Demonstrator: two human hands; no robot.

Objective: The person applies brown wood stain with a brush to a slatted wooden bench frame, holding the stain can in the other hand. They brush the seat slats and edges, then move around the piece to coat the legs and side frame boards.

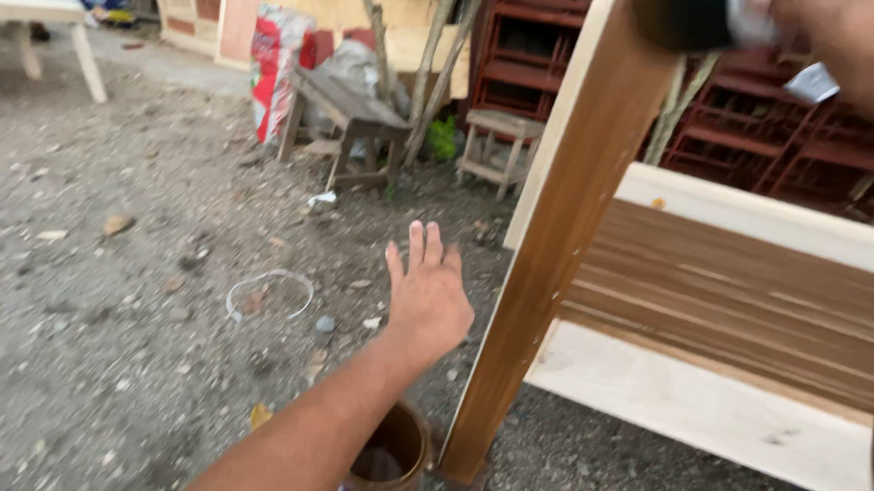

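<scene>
My left hand [427,293] is stretched out over the gravel with its fingers spread, holding nothing, just left of a brown-stained wooden post [557,242]. The post belongs to a wooden bed frame panel [743,301] with brown slats and pale unpainted boards. My right hand [856,43] is at the top right corner, blurred and very close to the camera, gripping a dark object with a white rag [743,14] at the top of the post. An open tin of brown stain [390,467] stands on the ground under my left forearm, beside the post's foot.
Gravel ground with a loop of white wire [269,292]. A small wooden bench [349,121], a stool [500,149], a red and white sack [277,68] and stacked red frames [762,133] stand at the back. A pale table [30,15] is at far left.
</scene>
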